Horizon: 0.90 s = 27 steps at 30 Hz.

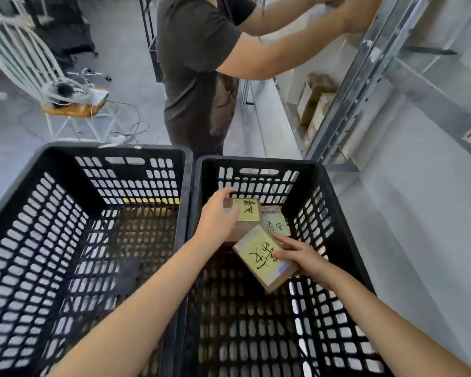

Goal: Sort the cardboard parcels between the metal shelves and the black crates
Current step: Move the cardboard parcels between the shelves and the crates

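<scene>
Left hand [218, 214] pinches the far parcel [247, 209], right hand [301, 258] grips the tilted parcel [261, 258], both at the twelve o'clock end of the right crate [256, 160]. Best to lift one at a time, labels facing up.

Both forearms bare, reaching fwd & down from btm of frame, converging toward centre-right. L forearm runs diagonally up from lower left, wrist roughly straight. L hand [219, 213] is back-up, fingers curled over the left edge of the far parcel [247, 210], gripping it. R forearm comes in from lower right, wrist bent slightly inward. R hand [297, 254] holds the tilted near parcel [261, 257] by its right end, w/ two digits laid fairly straight on the top face and the rest hidden behind the edge. Hands near each other, not touching.
</scene>
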### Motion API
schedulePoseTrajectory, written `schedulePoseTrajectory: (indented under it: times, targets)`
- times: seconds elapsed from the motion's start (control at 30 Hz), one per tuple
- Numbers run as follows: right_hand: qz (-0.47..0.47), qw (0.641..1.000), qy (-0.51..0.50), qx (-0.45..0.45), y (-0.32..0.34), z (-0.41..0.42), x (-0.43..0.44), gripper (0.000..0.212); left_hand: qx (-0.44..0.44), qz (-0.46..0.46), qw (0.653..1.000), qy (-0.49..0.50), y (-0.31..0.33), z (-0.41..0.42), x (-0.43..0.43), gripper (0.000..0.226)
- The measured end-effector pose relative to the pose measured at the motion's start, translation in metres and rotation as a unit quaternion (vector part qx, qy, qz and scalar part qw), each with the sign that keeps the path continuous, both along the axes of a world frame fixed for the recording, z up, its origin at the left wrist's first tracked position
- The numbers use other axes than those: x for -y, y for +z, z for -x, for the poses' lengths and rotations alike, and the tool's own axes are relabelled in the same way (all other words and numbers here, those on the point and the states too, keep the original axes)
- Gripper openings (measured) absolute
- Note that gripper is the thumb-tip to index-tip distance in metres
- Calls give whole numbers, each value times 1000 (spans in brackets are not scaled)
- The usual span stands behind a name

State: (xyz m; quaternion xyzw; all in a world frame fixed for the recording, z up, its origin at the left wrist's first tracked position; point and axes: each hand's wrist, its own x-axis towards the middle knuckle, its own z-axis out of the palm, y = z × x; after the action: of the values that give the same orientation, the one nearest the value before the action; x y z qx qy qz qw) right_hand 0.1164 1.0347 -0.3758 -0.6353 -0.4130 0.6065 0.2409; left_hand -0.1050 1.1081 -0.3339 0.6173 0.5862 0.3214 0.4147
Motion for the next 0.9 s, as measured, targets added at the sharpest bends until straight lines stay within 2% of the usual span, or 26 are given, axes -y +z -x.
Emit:
schedulePoseTrajectory:
  times: [0.1,0.27,0.43,0.5,0.7,0.8,0.9]
  targets:
    - [18,997,67,22,-12,7,-17,59,-17,-11,1000,16,-4,-4,-12,47]
    - [59,988,141,-15,-28,29,-39,48,-76,-20,997,-7,-11,-8,-14,53]
    - [110,967,231,6,-37,39,-55,44,-71,-25,997,16,-14,-6,-16,51]
    - [103,965,238,27,-47,43,-57,46,-72,-31,997,20,-14,-5,-17,50]
    - [85,989,108,60,-71,48,-53,58,-153,-75,985,-1,-19,-5,-12,51]
    - [109,993,1,45,-81,46,-45,67,-164,-90,982,-4,-19,-5,-11,50]
    - [106,988,-104,29,-91,49,-41,64,-173,-97,980,-6,-19,-5,-11,51]
